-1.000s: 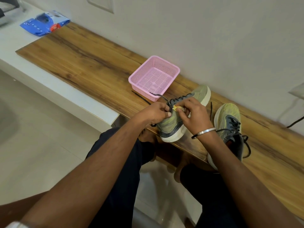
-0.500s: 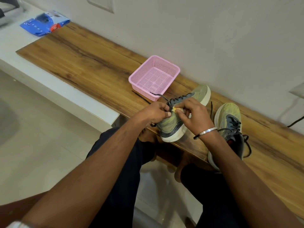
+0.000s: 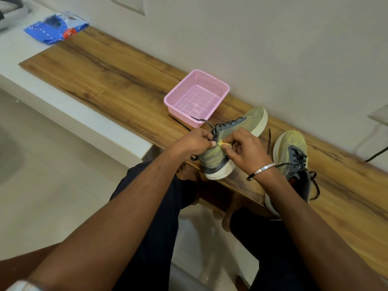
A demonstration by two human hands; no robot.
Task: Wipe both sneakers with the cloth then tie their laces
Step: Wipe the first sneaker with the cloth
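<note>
A person sits at a long wood-grain bench (image 3: 109, 80) against a pale wall, both hands gathered on one sneaker. Over the last second almost nothing has shifted: the hands have stayed close together at the collar of the nearer olive-green knit sneaker with a white sole (image 3: 228, 141), only nudging slightly.

The left hand (image 3: 195, 141) pinches a dark lace (image 3: 210, 125) that loops upward. The right hand (image 3: 245, 149) is closed on a small scrap of yellow cloth (image 3: 223, 143), pressed to the shoe's side. This looks like wiping still under way on the first shoe, with its lace untied.

The second matching green sneaker with grey tongue (image 3: 291, 152) stands just beside it to the right, laces loose and trailing, apparently untouched.

An empty pink perforated plastic basket (image 3: 197, 97) sits close behind the held shoe, near the wall. The held shoe's heel is at the bench's front edge, over the person's lap, so it could slip off. Open bench stretches far to the left; a blue packet (image 3: 55, 26) lies at its far end.
</note>
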